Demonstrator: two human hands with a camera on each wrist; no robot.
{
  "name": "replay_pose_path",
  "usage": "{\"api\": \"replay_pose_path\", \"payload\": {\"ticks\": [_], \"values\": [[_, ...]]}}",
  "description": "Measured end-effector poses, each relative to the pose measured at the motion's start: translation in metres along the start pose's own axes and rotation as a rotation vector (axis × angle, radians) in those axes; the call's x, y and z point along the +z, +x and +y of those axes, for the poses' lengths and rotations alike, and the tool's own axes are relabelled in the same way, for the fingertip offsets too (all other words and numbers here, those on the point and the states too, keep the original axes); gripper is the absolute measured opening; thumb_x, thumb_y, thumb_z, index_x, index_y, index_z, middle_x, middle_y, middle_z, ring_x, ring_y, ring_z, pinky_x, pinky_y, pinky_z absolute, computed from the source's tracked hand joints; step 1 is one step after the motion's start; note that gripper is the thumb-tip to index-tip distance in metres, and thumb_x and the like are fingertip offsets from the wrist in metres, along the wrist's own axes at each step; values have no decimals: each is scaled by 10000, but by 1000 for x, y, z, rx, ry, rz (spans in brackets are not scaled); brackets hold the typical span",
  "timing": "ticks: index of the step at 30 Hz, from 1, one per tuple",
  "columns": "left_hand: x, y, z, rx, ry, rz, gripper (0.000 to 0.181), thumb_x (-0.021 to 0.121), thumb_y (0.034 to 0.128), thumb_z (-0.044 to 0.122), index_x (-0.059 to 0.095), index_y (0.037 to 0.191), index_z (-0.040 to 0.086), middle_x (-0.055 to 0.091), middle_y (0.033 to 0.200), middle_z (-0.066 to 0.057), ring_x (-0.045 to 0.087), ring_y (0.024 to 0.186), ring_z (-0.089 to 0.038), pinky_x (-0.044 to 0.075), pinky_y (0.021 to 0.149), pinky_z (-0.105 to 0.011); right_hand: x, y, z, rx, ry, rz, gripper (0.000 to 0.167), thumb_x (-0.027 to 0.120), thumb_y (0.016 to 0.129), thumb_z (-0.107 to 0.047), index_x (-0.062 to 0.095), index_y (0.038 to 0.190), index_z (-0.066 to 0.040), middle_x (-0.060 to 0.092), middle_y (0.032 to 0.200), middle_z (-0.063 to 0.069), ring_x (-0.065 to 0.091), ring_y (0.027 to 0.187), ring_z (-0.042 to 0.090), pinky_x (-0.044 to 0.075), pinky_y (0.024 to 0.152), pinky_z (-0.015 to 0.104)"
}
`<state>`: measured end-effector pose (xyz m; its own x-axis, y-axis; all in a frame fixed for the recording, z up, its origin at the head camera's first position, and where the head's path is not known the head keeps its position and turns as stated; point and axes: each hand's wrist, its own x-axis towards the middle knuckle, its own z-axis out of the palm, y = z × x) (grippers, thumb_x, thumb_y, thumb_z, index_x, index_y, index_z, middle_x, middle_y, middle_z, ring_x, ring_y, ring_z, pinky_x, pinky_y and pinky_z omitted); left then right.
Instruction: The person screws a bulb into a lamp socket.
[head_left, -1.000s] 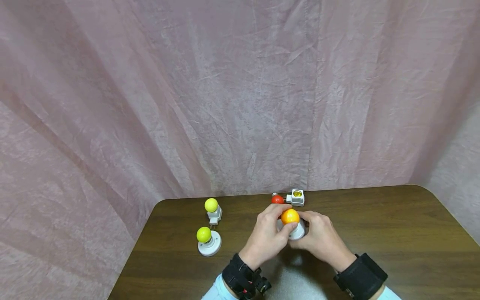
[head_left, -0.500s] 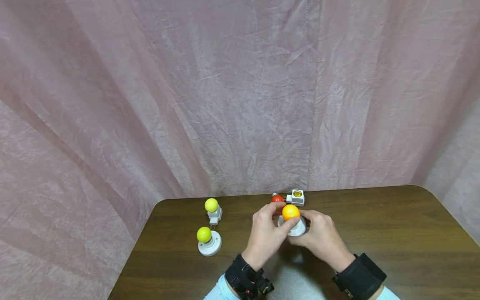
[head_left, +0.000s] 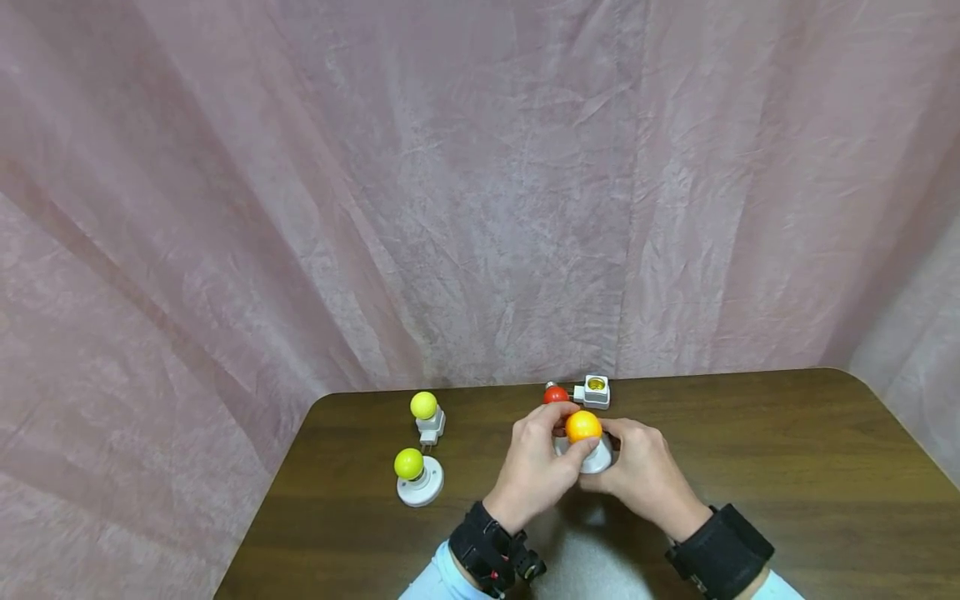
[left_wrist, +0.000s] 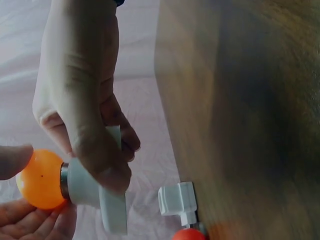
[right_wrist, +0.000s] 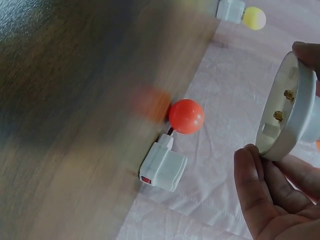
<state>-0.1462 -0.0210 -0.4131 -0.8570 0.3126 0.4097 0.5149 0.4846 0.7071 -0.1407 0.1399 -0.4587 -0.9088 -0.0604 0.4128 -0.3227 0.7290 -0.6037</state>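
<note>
An orange bulb [head_left: 583, 426] sits upright in a round white lamp base [head_left: 597, 458], held above the table. The left hand [head_left: 537, 463] pinches the bulb between thumb and fingers. By its rim the right hand [head_left: 643, 474] grips the base. In the left wrist view the orange bulb [left_wrist: 42, 179] meets the white socket [left_wrist: 84, 186] with a dark metal collar showing between them. The underside of the base [right_wrist: 280, 107] with brass contacts faces the right wrist camera.
Behind the hands, a red bulb [head_left: 555, 393] lies beside a square white socket [head_left: 597, 391] with a plug. To the left, yellow-green bulbs [head_left: 423, 406] [head_left: 408, 463] stand in a plug-in socket [head_left: 431, 426] and a round base [head_left: 421, 483]. A pink curtain [head_left: 480, 208] hangs behind the wooden table [head_left: 787, 450].
The bulb and base rose slightly, then came down a little, both hands still holding them. The left hand's fingers have shifted around the orange bulb.
</note>
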Motion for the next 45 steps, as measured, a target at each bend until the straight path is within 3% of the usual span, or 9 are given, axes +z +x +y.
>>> {"api": "replay_pose_path", "payload": {"ticks": [7,10,16,21,27,35,39,45], "values": [[-3,0,-5,49,40,-84,329,703,832,221,605,1137,148,612,1063,63,579,916,-24,511,822,-205,0,0,2,-7,24,-51,564,886,469,-368,679,954,-169,652,832,-60,557,693,46,493,612,226],[-2,-1,-4,25,31,-65,366,700,836,236,601,1176,146,615,1102,51,586,926,-31,511,829,-208,0,0,1,5,22,-46,572,884,474,-370,680,965,-161,659,840,-50,564,699,52,496,615,232],[2,-2,-3,-49,-1,41,505,752,774,352,602,1207,139,631,1101,41,601,918,-48,526,812,-246,1,1,-1,14,-3,-1,615,874,478,-368,692,1013,-128,683,873,-27,594,736,87,516,653,282],[6,-3,-3,-59,-13,85,514,770,744,387,628,1174,143,647,1061,31,614,896,-42,536,788,-249,2,1,-1,20,-5,4,624,876,480,-374,694,1020,-119,683,867,-30,587,723,82,512,641,271],[7,-2,-4,-47,-28,86,418,776,756,300,650,1111,119,657,1040,24,628,888,-40,543,795,-245,3,1,-1,19,-1,-1,633,881,466,-385,693,1014,-129,680,869,-27,586,730,77,506,637,268],[4,0,-5,4,2,24,357,751,791,244,638,1111,134,640,1053,37,616,931,-33,513,819,-188,3,2,-1,26,1,-29,609,884,470,-376,696,999,-142,676,871,-22,576,729,76,500,626,260],[3,0,-6,37,24,0,364,740,802,222,624,1136,135,634,1073,33,612,955,-37,524,844,-241,3,2,0,23,0,-33,601,884,472,-368,695,996,-143,675,865,-24,573,724,73,497,619,255],[4,0,-6,14,15,44,429,734,807,270,609,1193,132,634,1118,17,612,973,-50,524,848,-254,2,3,0,25,-2,-5,639,882,473,-385,696,1025,-122,684,887,-9,596,747,99,509,643,282]]}}
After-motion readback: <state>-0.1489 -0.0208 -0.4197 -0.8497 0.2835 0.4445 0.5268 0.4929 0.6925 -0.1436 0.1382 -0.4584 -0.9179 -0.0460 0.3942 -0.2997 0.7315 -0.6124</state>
